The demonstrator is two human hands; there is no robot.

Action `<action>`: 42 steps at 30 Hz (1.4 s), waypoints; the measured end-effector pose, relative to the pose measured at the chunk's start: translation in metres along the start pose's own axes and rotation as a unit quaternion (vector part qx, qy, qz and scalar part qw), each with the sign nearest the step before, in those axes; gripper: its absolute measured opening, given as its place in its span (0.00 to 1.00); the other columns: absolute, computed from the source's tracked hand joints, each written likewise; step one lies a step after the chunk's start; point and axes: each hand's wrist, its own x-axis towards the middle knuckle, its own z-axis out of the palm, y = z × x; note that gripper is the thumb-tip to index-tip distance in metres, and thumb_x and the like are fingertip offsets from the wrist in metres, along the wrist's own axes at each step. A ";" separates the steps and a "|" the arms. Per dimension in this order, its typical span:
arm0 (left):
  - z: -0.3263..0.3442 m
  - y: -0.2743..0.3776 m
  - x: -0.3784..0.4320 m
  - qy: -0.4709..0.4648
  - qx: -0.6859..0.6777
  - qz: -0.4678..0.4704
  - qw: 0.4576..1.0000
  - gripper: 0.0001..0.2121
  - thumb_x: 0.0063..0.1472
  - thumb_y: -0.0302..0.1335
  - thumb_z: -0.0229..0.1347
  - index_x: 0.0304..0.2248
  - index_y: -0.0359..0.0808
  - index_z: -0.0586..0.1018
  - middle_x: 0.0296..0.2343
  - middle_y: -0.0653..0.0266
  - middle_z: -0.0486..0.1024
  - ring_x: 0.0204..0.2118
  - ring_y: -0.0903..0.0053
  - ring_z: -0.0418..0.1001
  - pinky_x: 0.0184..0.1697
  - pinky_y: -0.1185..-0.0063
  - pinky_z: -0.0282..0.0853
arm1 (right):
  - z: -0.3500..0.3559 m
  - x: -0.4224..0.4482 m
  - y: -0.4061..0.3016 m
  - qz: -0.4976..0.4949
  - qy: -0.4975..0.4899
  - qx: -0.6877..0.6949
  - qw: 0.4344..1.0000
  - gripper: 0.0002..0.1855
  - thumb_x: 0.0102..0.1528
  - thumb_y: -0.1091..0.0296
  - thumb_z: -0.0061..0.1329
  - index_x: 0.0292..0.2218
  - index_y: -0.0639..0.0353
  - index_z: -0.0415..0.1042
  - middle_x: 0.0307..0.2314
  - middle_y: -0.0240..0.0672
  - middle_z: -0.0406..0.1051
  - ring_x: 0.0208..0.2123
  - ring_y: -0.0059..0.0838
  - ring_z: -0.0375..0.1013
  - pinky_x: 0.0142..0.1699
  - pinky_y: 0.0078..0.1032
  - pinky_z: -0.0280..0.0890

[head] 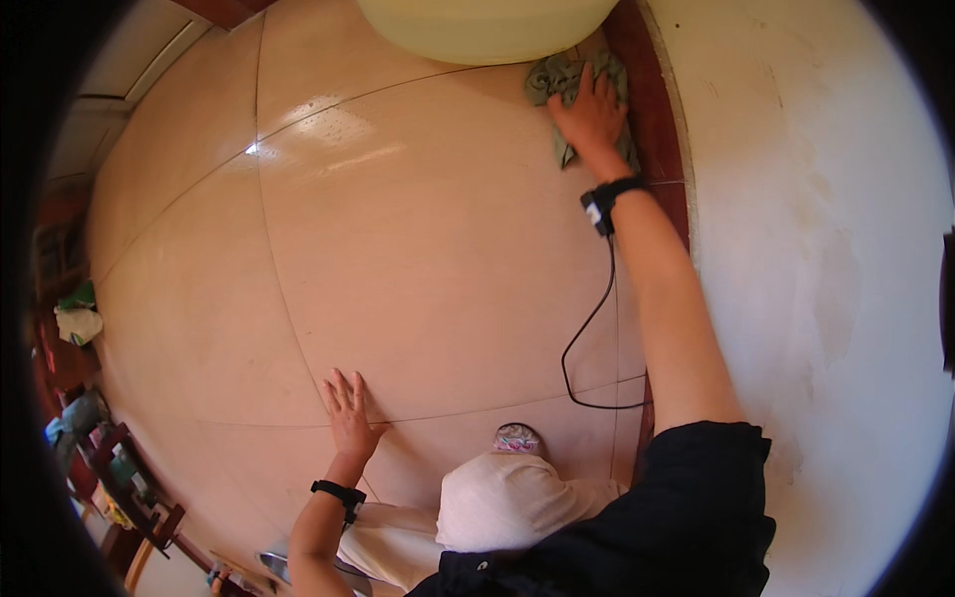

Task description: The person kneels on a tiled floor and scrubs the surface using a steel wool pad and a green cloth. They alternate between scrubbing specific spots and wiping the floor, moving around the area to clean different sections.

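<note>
A crumpled grey-green cloth [558, 76] lies on the tiled floor [448, 246] against the dark red baseboard [660, 145]. Pressed on top of it is my right hand [595, 116], fingers spread and pointing away from me. Just beyond the cloth stands a pale yellow basin [489, 30], cut off by the top edge of the view. My left hand [352, 418] rests on the tiles near a joint line, its fingers apart and holding nothing. Both wrists wear black straps with small devices, and a black cable hangs from the right one.
A stained white wall [791, 224] rises along the right. At the far left are a white and green bag [78, 324] and a dark wooden rack [130, 477] with assorted items. The toe of a patterned shoe [516, 439] shows beyond my knee. Wet spots [328, 123] glisten on the tiles.
</note>
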 end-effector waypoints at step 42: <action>0.000 -0.002 -0.002 0.004 -0.005 -0.017 1.000 0.64 0.37 0.41 0.78 0.70 0.49 0.48 0.70 0.47 0.38 0.71 0.41 0.40 0.68 0.57 0.55 | -0.025 -0.179 -0.072 -0.040 0.059 0.083 0.994 0.40 0.51 0.39 0.57 0.59 0.49 0.69 0.61 0.41 0.62 0.65 0.51 0.52 0.62 0.59 0.49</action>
